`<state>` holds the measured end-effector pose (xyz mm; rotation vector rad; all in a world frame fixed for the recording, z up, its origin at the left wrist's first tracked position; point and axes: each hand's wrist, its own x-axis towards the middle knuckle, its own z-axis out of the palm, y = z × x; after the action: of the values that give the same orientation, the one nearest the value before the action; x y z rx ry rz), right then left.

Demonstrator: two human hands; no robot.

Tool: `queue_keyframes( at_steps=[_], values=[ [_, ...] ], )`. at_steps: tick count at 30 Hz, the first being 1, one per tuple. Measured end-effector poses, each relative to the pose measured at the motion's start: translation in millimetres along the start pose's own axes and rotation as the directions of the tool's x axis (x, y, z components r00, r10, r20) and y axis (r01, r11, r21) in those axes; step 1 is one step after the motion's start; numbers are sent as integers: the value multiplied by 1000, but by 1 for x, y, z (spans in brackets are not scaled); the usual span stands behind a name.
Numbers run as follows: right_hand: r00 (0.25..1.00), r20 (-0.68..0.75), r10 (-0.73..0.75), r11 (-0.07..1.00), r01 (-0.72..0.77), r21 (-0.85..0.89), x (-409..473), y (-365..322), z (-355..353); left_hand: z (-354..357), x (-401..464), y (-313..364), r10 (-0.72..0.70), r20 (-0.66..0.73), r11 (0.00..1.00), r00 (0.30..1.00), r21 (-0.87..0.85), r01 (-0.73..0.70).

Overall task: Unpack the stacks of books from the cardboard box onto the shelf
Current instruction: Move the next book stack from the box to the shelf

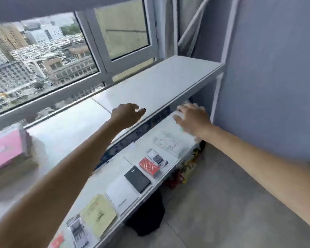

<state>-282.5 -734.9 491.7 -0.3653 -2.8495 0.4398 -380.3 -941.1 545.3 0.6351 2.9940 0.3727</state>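
Both arms are reaching forward toward a white two-level shelf [168, 81] running beneath a window [43, 56]. The left hand [126, 113] is hovering over the front edge of the upper level, fingers curled loosely and grasping nothing. The right hand [192, 120] is lying with fingers spread on something white [175, 117] at the far end of the lower level, close to the blue-grey wall [276, 68]; motion blur is hiding whether it is gripping that thing or only pressing on it, so I cannot tell.

Flat items are lying in a row along the lower level: a clear-wrapped printed packet [168, 143], a pack of black pens [156, 156], a red book [149, 166], a black notebook [137, 179], a white spiral notebook [121, 194], a pale yellow booklet [98, 214], a grey printed booklet [78, 230] and a red item [57, 240] at the near end. At the left edge, a pink-covered stack of books [5, 151] is resting on the upper level, blurred. Beneath the shelf, a black bag [147, 215] and colourful packets [190, 167] are sitting on the grey floor [222, 203]. The cardboard box is out of view.
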Motion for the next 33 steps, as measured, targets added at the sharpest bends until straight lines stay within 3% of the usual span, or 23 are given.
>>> queue_keyframes(
  at_steps=[4, 9, 16, 23, 29, 33],
  values=[
    [975, -63, 214, 973, -218, -71, -65, 152, -49, 66, 11, 155, 247, 67, 965, 967, 70, -251],
    [869, -111, 482, 861, -494, -121, -165, 315, -94, 151, 8, 339, 454, 208, 874, 866, 83, -478],
    [634, -102, 767, 627, -773, -91, -282, 507, -109, 279, -9, 565, 651, 421, 702, 631, -18, -712],
    [398, 15, 917, 399, -917, -24, -337, 685, -96, 426, -9, 747, 654, 609, 627, 449, -104, -772],
    [285, 202, 937, 281, -959, 45, -362, 787, -58, 539, -13, 815, 576, 722, 683, 384, -168, -711],
    [226, 350, 909, 207, -974, 91, -369, 856, -23, 620, -17, 845, 450, 821, 777, 350, -167, -607]
  ],
)
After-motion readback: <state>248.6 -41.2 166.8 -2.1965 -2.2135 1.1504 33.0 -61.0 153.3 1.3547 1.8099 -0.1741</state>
